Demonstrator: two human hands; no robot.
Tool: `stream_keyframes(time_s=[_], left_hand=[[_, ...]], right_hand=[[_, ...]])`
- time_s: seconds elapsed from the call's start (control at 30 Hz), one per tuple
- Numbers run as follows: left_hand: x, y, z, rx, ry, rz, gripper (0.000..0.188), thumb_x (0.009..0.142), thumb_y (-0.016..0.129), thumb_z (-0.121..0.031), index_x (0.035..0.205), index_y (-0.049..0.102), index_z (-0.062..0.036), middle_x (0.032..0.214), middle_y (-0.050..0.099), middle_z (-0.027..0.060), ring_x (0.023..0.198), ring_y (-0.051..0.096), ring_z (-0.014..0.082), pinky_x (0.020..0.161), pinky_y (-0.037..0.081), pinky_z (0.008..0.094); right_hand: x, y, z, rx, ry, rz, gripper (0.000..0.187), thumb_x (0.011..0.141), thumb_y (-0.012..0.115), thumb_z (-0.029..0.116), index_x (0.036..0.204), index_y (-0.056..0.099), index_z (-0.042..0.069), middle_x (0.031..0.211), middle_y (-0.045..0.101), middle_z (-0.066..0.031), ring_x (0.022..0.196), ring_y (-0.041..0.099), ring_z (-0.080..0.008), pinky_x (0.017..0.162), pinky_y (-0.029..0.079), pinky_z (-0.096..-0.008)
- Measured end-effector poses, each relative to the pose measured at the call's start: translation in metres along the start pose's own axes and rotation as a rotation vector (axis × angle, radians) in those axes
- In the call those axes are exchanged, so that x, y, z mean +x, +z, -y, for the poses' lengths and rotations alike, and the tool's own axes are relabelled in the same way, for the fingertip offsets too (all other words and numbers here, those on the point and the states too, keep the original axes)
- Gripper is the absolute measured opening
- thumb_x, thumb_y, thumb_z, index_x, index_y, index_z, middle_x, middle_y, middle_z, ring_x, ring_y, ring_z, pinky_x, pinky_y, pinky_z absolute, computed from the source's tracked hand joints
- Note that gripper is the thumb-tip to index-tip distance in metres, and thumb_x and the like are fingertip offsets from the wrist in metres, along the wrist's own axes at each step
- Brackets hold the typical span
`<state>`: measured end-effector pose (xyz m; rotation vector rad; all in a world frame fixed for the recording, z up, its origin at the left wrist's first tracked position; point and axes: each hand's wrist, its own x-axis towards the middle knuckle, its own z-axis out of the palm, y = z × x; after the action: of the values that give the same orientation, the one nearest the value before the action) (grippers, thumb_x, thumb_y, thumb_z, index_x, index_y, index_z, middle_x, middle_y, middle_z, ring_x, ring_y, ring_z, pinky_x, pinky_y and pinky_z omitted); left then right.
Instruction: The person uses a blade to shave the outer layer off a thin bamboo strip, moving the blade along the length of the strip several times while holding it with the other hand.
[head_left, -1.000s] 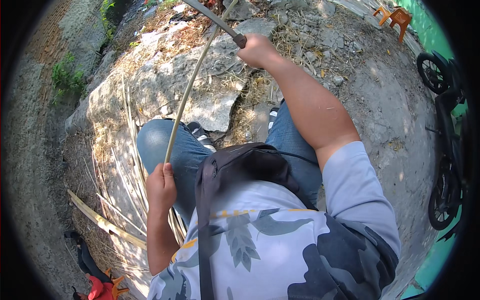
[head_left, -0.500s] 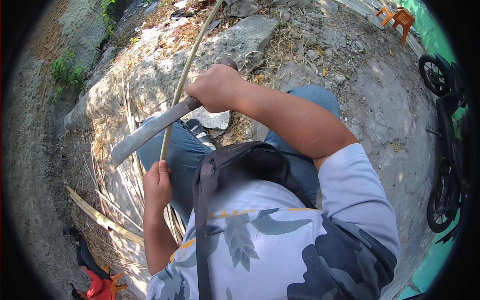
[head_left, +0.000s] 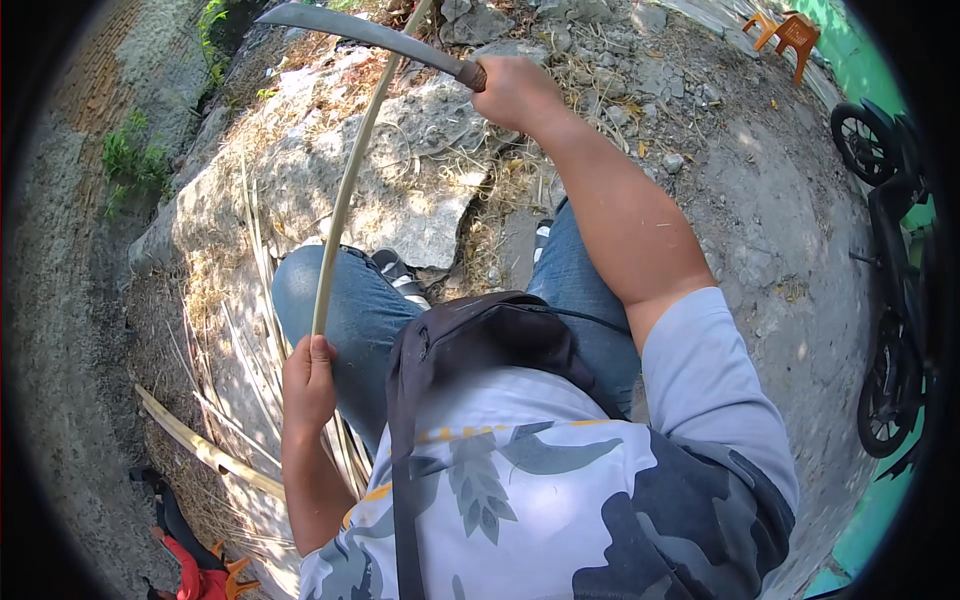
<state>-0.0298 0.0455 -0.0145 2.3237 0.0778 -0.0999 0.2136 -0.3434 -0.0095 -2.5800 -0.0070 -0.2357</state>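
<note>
My left hand (head_left: 309, 384) is closed around the lower end of a long, thin bamboo strip (head_left: 343, 205), beside my left knee. The strip rises in a slight curve past the top edge of the view. Out ahead, my right hand (head_left: 517, 93) grips the dark handle of a machete (head_left: 385, 37). Its grey, curved blade points left and crosses the upper part of the strip; whether the two touch, I cannot tell. Several split bamboo strips (head_left: 262, 270) lie on the ground to the left of my leg.
A thicker split bamboo piece (head_left: 205, 447) lies at lower left. Broken concrete slabs (head_left: 420, 180) cover the ground ahead. Orange plastic chairs (head_left: 797, 40) stand at far right, near a parked motorbike (head_left: 888, 270). A person in red (head_left: 195, 570) sits at the lower left edge.
My right hand has moved the machete forward along the strip, away from my body. My left hand has shifted slightly down and keeps its hold on the bamboo strip.
</note>
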Motion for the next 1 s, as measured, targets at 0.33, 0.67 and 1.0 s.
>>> stream_keyframes(time_s=[0.33, 0.67, 1.0], left_hand=[[0.038, -0.098, -0.090, 0.767, 0.157, -0.298, 0.043, 0.106, 0.049, -0.040, 0.086, 0.053, -0.0030, 0.069, 0.055, 0.0191, 0.061, 0.053, 0.0398, 0.056, 0.041, 0.0471], [0.091, -0.103, -0.233, 1.158, 0.528, -0.225, 0.027, 0.092, 0.069, -0.029, 0.089, 0.059, -0.0044, 0.084, 0.065, 0.0137, 0.082, 0.064, 0.0378, 0.074, 0.048, 0.0492], [0.096, -0.097, -0.292, 1.392, 0.887, -0.199, 0.028, 0.074, 0.083, -0.023, 0.090, 0.063, -0.0096, 0.086, 0.068, 0.0045, 0.089, 0.065, 0.0253, 0.088, 0.045, 0.0415]], right_hand=[[-0.012, -0.039, -0.003, 0.235, -0.307, -0.342, 0.035, 0.087, 0.078, 0.042, 0.090, 0.066, 0.009, 0.066, 0.062, -0.0088, 0.062, 0.064, -0.0257, 0.061, 0.049, -0.0417], [-0.028, -0.015, 0.030, 0.453, -0.404, -0.143, 0.030, 0.084, 0.077, 0.029, 0.103, 0.065, 0.010, 0.075, 0.068, -0.0130, 0.071, 0.068, -0.0346, 0.066, 0.052, -0.0448], [-0.037, -0.014, 0.049, 0.501, -0.478, 0.030, 0.033, 0.082, 0.074, 0.026, 0.112, 0.069, 0.013, 0.091, 0.074, -0.0130, 0.087, 0.072, -0.0330, 0.080, 0.056, -0.0438]])
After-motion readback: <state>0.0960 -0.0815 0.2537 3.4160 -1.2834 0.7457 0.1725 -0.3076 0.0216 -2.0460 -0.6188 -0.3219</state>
